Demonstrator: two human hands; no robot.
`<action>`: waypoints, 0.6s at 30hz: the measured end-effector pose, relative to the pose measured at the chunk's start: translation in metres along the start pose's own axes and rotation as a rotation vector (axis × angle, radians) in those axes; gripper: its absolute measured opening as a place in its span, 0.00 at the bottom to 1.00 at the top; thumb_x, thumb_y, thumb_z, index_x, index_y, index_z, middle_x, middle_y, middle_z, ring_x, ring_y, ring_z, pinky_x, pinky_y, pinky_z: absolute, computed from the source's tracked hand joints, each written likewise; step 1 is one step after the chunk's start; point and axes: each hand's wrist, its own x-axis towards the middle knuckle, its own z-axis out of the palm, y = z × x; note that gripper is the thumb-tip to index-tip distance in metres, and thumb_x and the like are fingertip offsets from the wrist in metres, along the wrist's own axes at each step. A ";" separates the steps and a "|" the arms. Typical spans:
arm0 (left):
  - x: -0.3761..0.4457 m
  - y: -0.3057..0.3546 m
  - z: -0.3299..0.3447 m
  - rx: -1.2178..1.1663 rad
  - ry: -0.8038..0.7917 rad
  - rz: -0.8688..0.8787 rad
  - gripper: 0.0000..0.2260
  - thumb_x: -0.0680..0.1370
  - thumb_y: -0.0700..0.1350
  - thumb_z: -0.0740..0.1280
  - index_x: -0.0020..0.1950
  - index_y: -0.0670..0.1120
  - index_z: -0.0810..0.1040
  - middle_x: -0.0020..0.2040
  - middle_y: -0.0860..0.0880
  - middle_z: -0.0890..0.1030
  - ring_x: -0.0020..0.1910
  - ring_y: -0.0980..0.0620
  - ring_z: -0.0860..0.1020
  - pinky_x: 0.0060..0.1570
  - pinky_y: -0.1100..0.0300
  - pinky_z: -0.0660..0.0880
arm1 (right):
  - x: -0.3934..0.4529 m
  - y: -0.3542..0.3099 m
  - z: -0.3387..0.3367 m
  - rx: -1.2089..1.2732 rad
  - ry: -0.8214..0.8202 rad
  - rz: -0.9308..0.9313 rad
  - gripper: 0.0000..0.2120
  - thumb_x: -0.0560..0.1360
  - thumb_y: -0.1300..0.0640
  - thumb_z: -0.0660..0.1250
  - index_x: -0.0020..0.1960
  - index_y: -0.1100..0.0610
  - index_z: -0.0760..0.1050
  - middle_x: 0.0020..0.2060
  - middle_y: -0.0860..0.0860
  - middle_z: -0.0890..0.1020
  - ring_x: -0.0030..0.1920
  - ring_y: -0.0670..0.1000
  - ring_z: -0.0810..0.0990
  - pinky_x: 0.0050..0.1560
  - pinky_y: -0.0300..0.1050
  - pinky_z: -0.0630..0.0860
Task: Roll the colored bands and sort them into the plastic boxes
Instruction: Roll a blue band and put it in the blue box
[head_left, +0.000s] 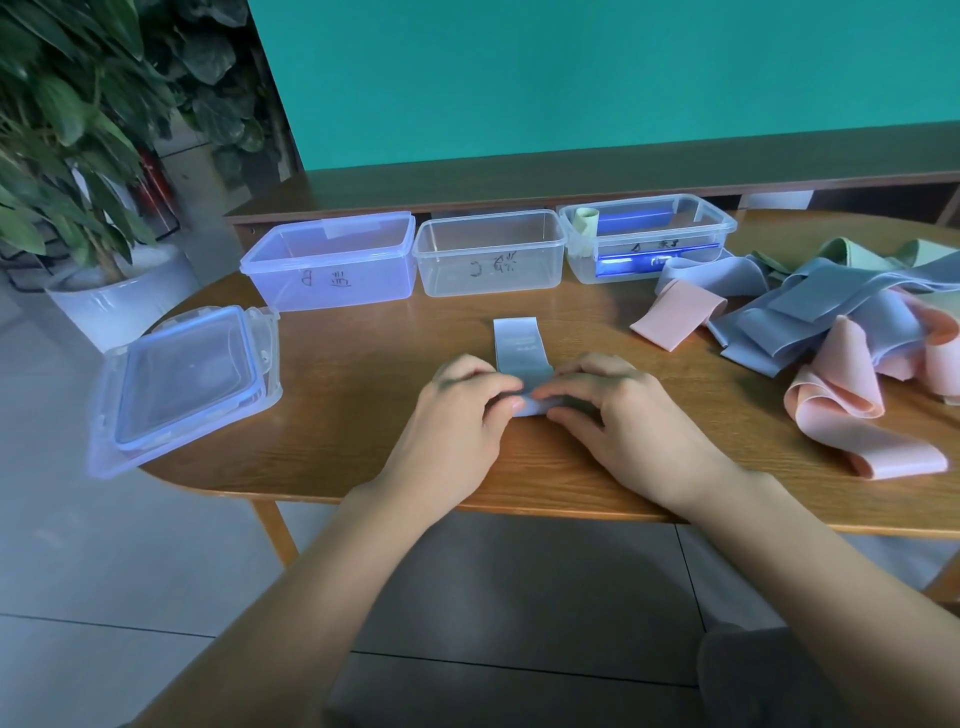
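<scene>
Your left hand (462, 400) and right hand (608, 402) are pinching the blue band (521, 345), and your fingers are hiding its rolled end.

Both bare forearms reach forward and converge, the left hand (457, 410) and right hand (618, 415) lying palm-down side by side, fingers curled inward and thumbs nearly meeting, pinching the same thing between them

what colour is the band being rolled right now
Light blue band, pinched by both hands, best in the head view.
</scene>
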 end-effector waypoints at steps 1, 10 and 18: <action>0.000 0.001 -0.001 -0.020 -0.002 -0.003 0.08 0.78 0.44 0.72 0.56 0.48 0.84 0.50 0.53 0.79 0.47 0.57 0.76 0.49 0.64 0.74 | 0.001 0.001 0.001 -0.005 0.002 0.005 0.10 0.78 0.57 0.71 0.58 0.50 0.82 0.54 0.45 0.81 0.54 0.53 0.79 0.55 0.54 0.78; 0.003 -0.002 -0.002 -0.019 -0.053 -0.031 0.06 0.77 0.43 0.72 0.53 0.51 0.82 0.48 0.59 0.78 0.47 0.59 0.73 0.46 0.69 0.67 | 0.006 0.005 0.005 -0.027 0.023 0.031 0.11 0.80 0.52 0.67 0.60 0.49 0.83 0.55 0.45 0.83 0.54 0.54 0.78 0.56 0.54 0.78; 0.009 -0.006 0.002 0.016 -0.022 -0.007 0.08 0.80 0.45 0.69 0.57 0.48 0.83 0.54 0.54 0.80 0.53 0.54 0.75 0.52 0.60 0.74 | 0.012 0.005 0.002 -0.054 -0.037 0.064 0.11 0.80 0.54 0.68 0.62 0.49 0.82 0.58 0.45 0.82 0.57 0.53 0.78 0.60 0.51 0.75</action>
